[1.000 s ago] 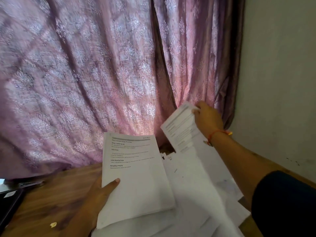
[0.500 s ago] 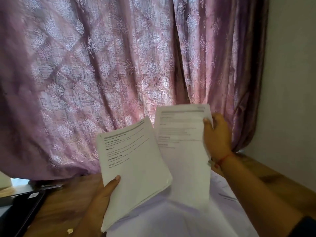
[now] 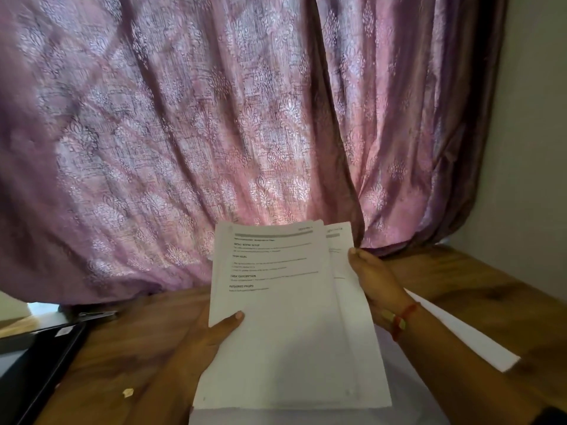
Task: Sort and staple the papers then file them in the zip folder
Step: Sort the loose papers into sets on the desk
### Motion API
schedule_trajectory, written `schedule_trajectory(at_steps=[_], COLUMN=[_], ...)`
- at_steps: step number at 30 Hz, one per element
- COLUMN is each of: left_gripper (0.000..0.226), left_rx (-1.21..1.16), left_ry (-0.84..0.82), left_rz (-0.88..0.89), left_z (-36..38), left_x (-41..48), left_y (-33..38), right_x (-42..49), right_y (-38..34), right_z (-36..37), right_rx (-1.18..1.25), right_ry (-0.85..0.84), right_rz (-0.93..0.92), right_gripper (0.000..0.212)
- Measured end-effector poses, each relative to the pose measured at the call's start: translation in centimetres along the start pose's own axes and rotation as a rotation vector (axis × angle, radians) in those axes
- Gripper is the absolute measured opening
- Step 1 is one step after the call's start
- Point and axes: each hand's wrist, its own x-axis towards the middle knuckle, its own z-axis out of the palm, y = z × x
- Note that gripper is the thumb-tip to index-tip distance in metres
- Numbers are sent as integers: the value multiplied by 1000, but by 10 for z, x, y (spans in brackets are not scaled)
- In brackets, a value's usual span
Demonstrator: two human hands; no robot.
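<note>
Your left hand (image 3: 211,338) grips the stack of papers (image 3: 276,317) from beneath, the thumb curled over the front sheet near its left edge and the other fingers hidden behind; your right hand (image 3: 372,283) holds a single sheet (image 3: 340,256) at its right edge, fingers curled round it, and that sheet lies tucked just behind the stack with only its right strip and top corner showing; both hands keep the pages raised and roughly upright between them, above the desk (image 3: 478,280); the front page carries printed headings, the small lines under them too blurred to read; a red thread bracelet (image 3: 402,320) sits on your right wrist; below and between your hands more loose white sheets (image 3: 460,332) lie spread on the desk, one reaching out past your right forearm; to the left of your left hand a small pale scrap (image 3: 128,392) rests on the wood, and farther left a dark flat object (image 3: 40,363) sits at the desk's edge, which I cannot identify; beyond your hands a pinkish patterned curtain (image 3: 214,118) hangs down to the desk.
</note>
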Motion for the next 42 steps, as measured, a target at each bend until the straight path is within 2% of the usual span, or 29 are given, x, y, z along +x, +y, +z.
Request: schedule_trajectory(at_steps=[2, 4, 6, 9, 12, 17, 18, 22, 25, 28, 32, 34, 39, 42], left_gripper=[104, 109, 97, 50, 40, 49, 53, 40, 51, 59, 32, 25, 26, 34], left_rx=[58, 67, 70, 18, 17, 24, 1, -27, 22, 72, 150, 171, 142, 137], left_ry=[-3, 0, 28, 57, 78, 54, 54, 54, 55, 70, 108, 95, 103, 72], left_rz=[5, 29, 52, 57, 48, 63, 61, 132, 215, 216, 194, 185, 217, 200], left_z=[3, 5, 6, 8, 11, 15, 14, 10, 9, 10, 13, 17, 19, 17], left_x=[2, 4, 4, 2, -2, -4, -4, -1, 2, 0, -1, -2, -2, -3], left_y=[-1, -4, -4, -4, -2, 1, 1, 6, 11, 4, -4, -3, 1, 1], right_x=[-2, -6, -11, -23, -27, -32, -31, -34, -39, -42, -38, -36, -39, -40], right_y=[0, -2, -4, -2, 10, 12, 13, -2, -16, -14, 8, 12, 5, 6], right_z=[2, 5, 7, 9, 10, 26, 27, 32, 34, 34, 31, 31, 35, 35], right_rx=[58, 117, 141, -11, -166, -398, -397, -328, -270, -228, -339, -360, -353, -355], right_ry=[-54, -113, -178, -343, -451, -250, -224, -161, -174, -200, -166, -137, -91, -88], right_rz=[28, 56, 103, 140, 131, -109, -160, -384, -508, -476, -422, -417, -454, -473], right_gripper=[34, 43, 47, 40, 33, 33, 32, 37, 34, 30, 31, 23, 18, 17])
